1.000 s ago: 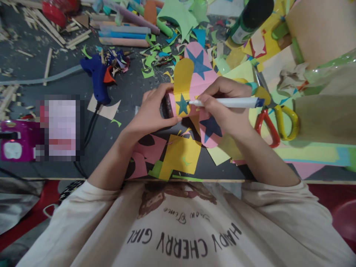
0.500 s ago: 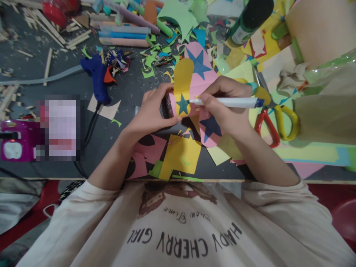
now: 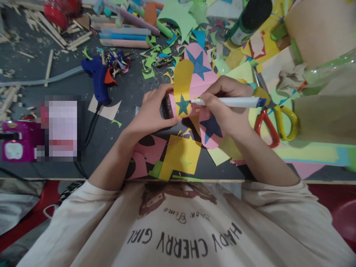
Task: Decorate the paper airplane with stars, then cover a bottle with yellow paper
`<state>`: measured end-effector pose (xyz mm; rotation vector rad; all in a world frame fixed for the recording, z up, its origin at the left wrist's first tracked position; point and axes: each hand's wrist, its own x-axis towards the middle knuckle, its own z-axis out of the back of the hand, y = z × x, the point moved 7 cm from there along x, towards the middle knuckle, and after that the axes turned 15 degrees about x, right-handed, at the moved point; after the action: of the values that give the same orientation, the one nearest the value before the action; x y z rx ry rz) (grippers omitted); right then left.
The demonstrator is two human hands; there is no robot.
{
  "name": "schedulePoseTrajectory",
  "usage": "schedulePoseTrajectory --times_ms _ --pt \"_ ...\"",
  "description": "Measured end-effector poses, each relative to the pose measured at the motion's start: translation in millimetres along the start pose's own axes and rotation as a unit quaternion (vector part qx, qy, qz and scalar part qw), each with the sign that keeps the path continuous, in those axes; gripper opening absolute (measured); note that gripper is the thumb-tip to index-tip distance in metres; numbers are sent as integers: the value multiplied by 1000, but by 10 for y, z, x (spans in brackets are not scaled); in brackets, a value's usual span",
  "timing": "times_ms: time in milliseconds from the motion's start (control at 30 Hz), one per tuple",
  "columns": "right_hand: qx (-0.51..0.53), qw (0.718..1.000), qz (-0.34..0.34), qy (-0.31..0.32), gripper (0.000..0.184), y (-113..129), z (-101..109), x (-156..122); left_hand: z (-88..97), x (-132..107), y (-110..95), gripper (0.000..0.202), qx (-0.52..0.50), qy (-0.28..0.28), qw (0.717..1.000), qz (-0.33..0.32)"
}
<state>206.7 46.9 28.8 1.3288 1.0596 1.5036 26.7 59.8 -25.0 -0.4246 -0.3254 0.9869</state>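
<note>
My left hand point(image 3: 151, 113) is wrapped round the left end of a pink paper roll point(image 3: 194, 83) with rounded yellow and pink flaps and blue stars glued on it. A teal star point(image 3: 183, 105) on its yellow front faces me. My right hand point(image 3: 225, 107) is closed on a white pen point(image 3: 230, 102) with a dark blue end, held level. The pen tip touches the roll just right of the teal star. Another dark blue star point(image 3: 211, 128) shows on the lower pink flap beneath my right hand.
A blue glue gun point(image 3: 98, 76) lies to the left, its cord running toward me. Red and yellow scissors point(image 3: 274, 124) sit at right. Coloured paper scraps point(image 3: 180, 154), paper rolls point(image 3: 125, 36), wooden sticks point(image 3: 48, 26), a green bottle point(image 3: 249, 18) and a purple box point(image 3: 16, 141) crowd the dark table point(image 3: 55, 111).
</note>
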Motion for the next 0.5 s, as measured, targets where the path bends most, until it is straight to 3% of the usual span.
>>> schedulePoseTrajectory --times_ms 100,200,333,400,500 --pt "14 1000 -14 11 32 -33 -12 -11 9 -6 -5 71 -3 -6 1000 -1" --pt "54 998 16 11 29 16 -7 -8 20 -18 -15 70 -8 -17 1000 -4" --pt "121 990 50 -49 24 125 101 -49 42 -28 2 70 -18 -51 999 1" --pt "137 986 46 -79 32 128 161 -115 79 -35 24 72 -21 -93 995 9" --pt "114 983 66 -125 24 77 235 -261 112 -60 65 72 -32 -151 987 36"
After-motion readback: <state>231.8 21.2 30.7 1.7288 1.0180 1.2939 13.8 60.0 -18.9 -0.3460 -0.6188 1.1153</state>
